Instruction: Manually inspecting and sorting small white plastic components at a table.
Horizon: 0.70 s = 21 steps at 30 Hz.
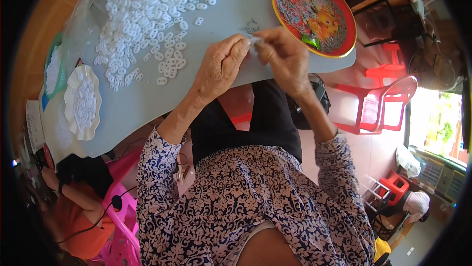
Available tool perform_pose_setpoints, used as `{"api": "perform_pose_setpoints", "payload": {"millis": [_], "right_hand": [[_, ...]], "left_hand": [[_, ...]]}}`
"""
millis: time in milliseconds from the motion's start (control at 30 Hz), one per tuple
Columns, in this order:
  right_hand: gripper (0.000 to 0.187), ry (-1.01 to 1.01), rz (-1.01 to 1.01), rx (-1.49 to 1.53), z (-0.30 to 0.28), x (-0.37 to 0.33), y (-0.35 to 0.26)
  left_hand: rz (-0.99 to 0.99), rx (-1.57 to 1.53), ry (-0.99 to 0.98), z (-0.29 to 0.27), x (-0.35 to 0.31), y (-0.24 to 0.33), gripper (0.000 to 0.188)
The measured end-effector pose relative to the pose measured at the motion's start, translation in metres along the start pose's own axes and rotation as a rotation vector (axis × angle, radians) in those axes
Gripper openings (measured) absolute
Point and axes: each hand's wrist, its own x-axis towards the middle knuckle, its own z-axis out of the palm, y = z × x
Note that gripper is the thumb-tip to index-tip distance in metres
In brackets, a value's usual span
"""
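My left hand [222, 64] and my right hand [282, 55] meet above the front edge of a pale grey table [142, 104]. Both pinch one small white plastic piece [253, 43] between their fingertips. A big heap of white plastic rings [147, 15] spreads over the table to the left of my hands. To the right stands a round red tray [314, 14] holding several grey metal parts and a small green bit.
A white scalloped dish [82, 101] of white pieces and a green basket [53, 67] sit at the table's left end. Another person in orange [73, 217] sits at lower left on a pink chair. Red plastic chairs [381, 101] and stools stand to the right.
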Motion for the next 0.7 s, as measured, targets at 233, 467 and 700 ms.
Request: {"api": "perform_pose_setpoints", "payload": {"millis": [233, 467, 700], "right_hand": [[0.016, 0.288, -0.273, -0.367, -0.071, 0.143, -0.039], [0.012, -0.057, -0.377, -0.692, -0.004, 0.124, -0.018], [0.015, -0.625, -0.618, -0.909, 0.042, 0.119, 0.019]], "left_hand": [[-0.029, -0.104, 0.062, -0.010, -0.014, 0.000, 0.030], [-0.091, -0.188, 0.120, -0.007, -0.028, -0.005, 0.037], [-0.070, -0.208, 0.131, -0.004, -0.025, 0.004, 0.035]]}}
